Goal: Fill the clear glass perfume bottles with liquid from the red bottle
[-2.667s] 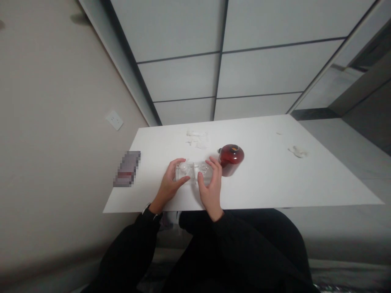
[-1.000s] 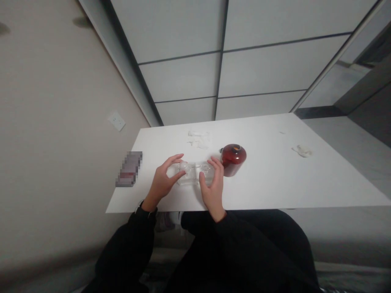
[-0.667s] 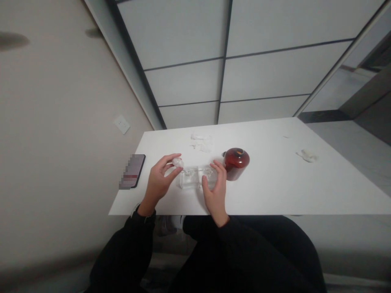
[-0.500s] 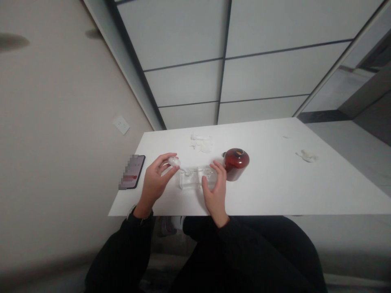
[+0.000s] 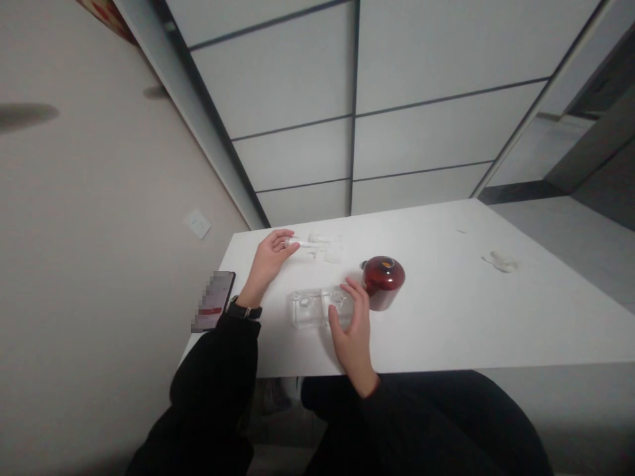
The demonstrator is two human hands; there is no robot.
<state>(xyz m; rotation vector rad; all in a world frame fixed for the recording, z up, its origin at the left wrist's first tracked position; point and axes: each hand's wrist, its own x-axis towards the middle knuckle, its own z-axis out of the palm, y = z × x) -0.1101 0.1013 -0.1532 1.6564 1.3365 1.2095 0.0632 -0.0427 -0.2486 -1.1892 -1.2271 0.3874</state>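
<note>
In my left hand (image 5: 272,254) a small clear, spoon-like piece (image 5: 294,242) is pinched between thumb and fingers; its thin end points right, and its exact kind is hard to make out. That hand is over the back left of the table, beside some clear wrapping (image 5: 331,252). A clear two-compartment container (image 5: 306,317) sits near the front edge. Over its right compartment my right hand (image 5: 353,324) curves with thumb and fingers apart; whether it touches the walls is unclear. Just right of those fingers stands a dark red, see-through bottle (image 5: 383,284).
A phone (image 5: 218,301) lies at the table's left edge, near my left forearm. Crumpled white tissue or plastic (image 5: 501,261) is on the right side of the white table (image 5: 446,317). A wall with a socket (image 5: 198,225) borders the left, and paneled doors (image 5: 297,158) the back.
My left hand has moved away from the container, toward the back of the table, carrying the clear piece to the wrapping. My right hand stays at the container. The view has tilted slightly upward.
</note>
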